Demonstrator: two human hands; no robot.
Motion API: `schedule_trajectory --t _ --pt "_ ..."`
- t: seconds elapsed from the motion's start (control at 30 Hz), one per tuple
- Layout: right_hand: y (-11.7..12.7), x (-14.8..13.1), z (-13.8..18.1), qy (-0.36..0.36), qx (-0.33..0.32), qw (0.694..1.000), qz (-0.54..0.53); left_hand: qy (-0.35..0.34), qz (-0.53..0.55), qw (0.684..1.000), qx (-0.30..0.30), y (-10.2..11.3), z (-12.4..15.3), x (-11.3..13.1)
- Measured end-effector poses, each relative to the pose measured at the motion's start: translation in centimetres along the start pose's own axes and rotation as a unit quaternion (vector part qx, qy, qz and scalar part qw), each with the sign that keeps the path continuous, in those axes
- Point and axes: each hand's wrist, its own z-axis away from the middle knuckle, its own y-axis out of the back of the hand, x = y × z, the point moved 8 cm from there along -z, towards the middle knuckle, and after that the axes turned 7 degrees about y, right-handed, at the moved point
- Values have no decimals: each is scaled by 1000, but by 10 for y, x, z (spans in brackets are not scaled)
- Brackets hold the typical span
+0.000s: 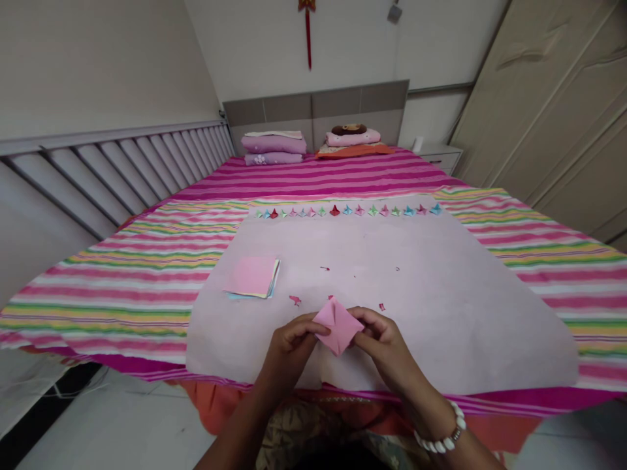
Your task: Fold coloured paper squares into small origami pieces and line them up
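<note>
A pink paper square [337, 326], folded into a diamond shape with creases on its face, is held up between both hands near the front edge of the bed. My left hand [295, 343] pinches its left corner, the thumb lying on top of the paper. Its right corner is gripped by my right hand [379, 336], which has a white bead bracelet at the wrist. To the left lies a stack of coloured paper squares [252, 275] with pink on top. Small printed marks show on the pale sheet [441, 313] beneath.
Several folded paper pieces [334, 210] in red, blue, green and pink stand in a row along the sheet's far edge. Striped bedding [122, 281] surrounds it. Folded blankets [274, 145] lie by the headboard [313, 108]. A railing [132, 163] runs along the left.
</note>
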Motion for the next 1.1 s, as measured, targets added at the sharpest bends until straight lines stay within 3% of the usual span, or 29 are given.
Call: schedule_trajectory --t 0.4,0.6,0.8,1.1 --pt "8 10 0 2 77 996 -39 64 24 998 -2 0 1 -8" --pt "7 6 1 14 100 995 -16 183 101 977 40 -1 4 -33" --pt "4 4 1 22 105 994 -8 260 192 946 -8 -13 8 -40" --pt "4 14 3 -15 85 995 -59 218 124 968 20 -8 4 -36"
